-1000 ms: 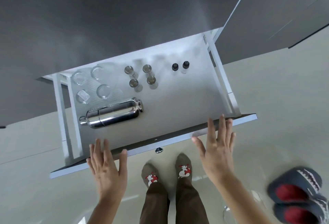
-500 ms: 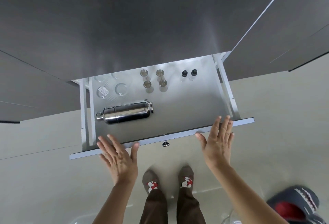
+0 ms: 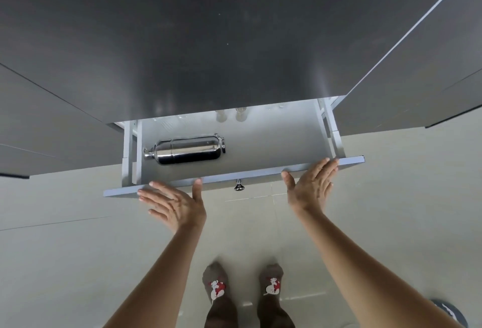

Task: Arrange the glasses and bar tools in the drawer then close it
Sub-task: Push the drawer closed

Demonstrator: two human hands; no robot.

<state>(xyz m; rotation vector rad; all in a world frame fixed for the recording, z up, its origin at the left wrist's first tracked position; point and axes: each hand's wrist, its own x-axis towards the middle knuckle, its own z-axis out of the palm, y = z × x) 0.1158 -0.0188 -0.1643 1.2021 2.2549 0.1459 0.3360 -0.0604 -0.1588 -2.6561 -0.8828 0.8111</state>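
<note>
both flat hands (image 3: 174,203) (image 3: 311,184) press the drawer front (image 3: 255,175).

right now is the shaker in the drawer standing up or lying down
Lying down: the shaker rests on its side on the drawer floor, cap end pointing left.

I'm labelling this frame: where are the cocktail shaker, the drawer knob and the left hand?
cocktail shaker (image 3: 186,150), head view, middle of steel body
drawer knob (image 3: 238,186), head view, round metal head
left hand (image 3: 177,205), head view, back of hand
</note>
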